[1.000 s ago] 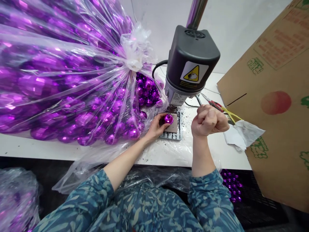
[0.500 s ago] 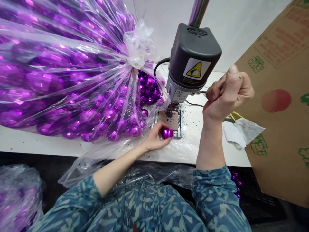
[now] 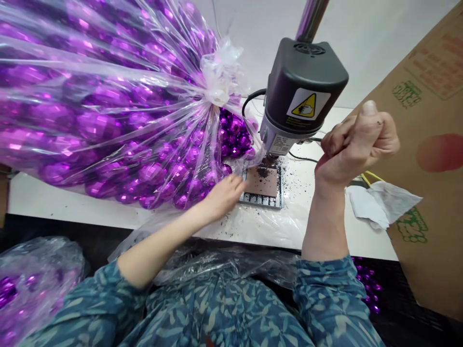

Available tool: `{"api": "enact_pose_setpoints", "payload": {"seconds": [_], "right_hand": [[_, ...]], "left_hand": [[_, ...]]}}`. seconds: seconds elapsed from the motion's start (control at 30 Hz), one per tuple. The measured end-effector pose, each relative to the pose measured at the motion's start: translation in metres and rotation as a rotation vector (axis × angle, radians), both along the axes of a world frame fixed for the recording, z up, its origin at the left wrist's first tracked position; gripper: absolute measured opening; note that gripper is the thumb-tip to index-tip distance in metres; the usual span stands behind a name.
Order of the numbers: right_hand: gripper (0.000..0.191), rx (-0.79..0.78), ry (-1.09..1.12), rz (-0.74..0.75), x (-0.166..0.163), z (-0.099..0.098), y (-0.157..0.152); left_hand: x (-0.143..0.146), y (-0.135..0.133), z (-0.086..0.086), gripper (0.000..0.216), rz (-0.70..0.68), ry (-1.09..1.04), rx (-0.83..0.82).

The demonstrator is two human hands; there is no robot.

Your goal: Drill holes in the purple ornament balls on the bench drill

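Observation:
My left hand (image 3: 227, 195) is palm down beside the metal base, its fingers stretched toward the mouth of the plastic bag. No ball shows in it, though its underside is hidden. Just past its fingertips lies a small shiny purple ball (image 3: 227, 169). My right hand (image 3: 361, 140) is raised in a fist at the right of the dark grey bench press (image 3: 307, 86). A short lever (image 3: 315, 139) runs from the press toward this fist; its grip end is hidden. Below the press head lies a brown board (image 3: 265, 185) on a metal base plate (image 3: 264, 201), with dark crumbs on it.
A large clear bag (image 3: 108, 120) of faceted purple balls fills the left, tied at a knot (image 3: 224, 72). White wrappers (image 3: 379, 202) and a cardboard box (image 3: 427, 193) stand right. Another bag (image 3: 39, 284) sits low left. Dark crumbs dot the white table (image 3: 108, 212).
The purple ball in my left hand is gone from view, and that hand has turned palm down toward the bag's mouth. My right fist keeps its place beside the press. The view has shifted slightly.

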State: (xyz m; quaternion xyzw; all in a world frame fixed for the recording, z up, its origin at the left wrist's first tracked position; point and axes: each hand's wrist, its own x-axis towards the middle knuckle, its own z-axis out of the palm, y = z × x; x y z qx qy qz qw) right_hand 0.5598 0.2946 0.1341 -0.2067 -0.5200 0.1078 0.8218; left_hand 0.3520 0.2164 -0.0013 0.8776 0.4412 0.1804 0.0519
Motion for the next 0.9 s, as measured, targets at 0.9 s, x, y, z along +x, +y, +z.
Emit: {"api": "enact_pose_setpoints", "payload": {"seconds": [0.9], "right_hand": [[0.054,-0.078,-0.033,-0.092,0.001,-0.005,-0.003]], "left_hand": [[0.014,0.104,0.006,0.044,0.355,0.340,-0.123]]}}
